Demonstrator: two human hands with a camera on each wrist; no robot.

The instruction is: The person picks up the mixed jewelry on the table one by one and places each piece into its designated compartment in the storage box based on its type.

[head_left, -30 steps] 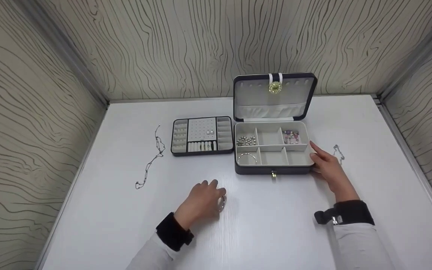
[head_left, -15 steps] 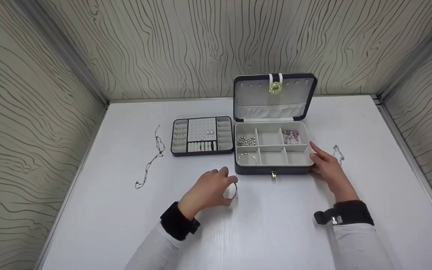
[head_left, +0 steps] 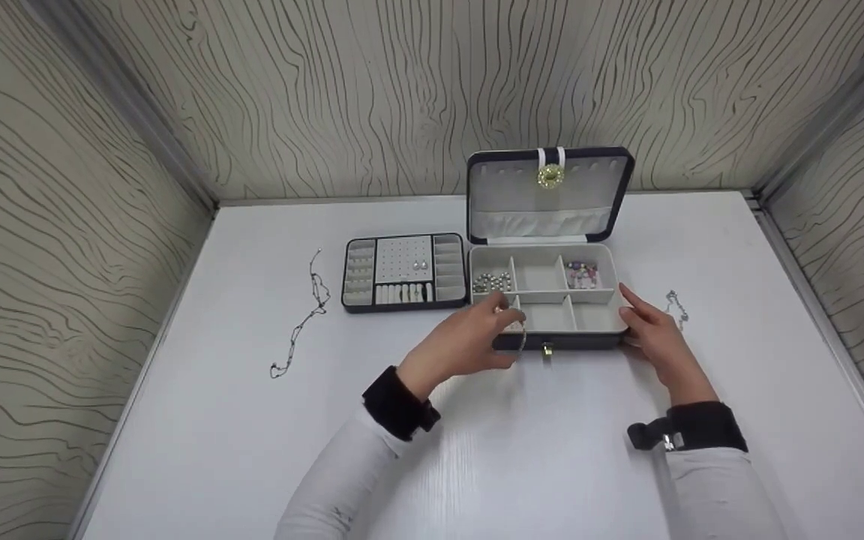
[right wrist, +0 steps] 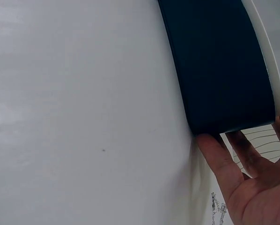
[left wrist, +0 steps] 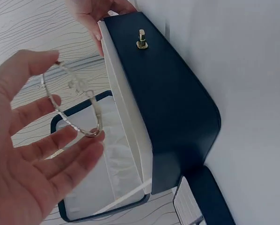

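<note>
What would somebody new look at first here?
Probably the open jewelry box, with a round gold ornament at the top of its raised lid. Next, maybe the silvery bracelet that the left hand holds near the box's front left. Colorful beads in the back right compartment stand out too.

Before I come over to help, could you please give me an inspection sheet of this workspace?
Surface: white table, with a small dark speck in the right wrist view.
Job's things: jewelry box, lid raised, with silvery beads and colored beads in separate rear compartments; thin bracelet in hand; divided tray beside the box.
Clutter: long chain left of the tray, another chain right of the box.
Hands: left hand pinches the bracelet at the box's front left; right hand touches the box's right side.
Cables: nothing seen.
Surroundings: walls with a wood-grain pattern, grey corner posts.
</note>
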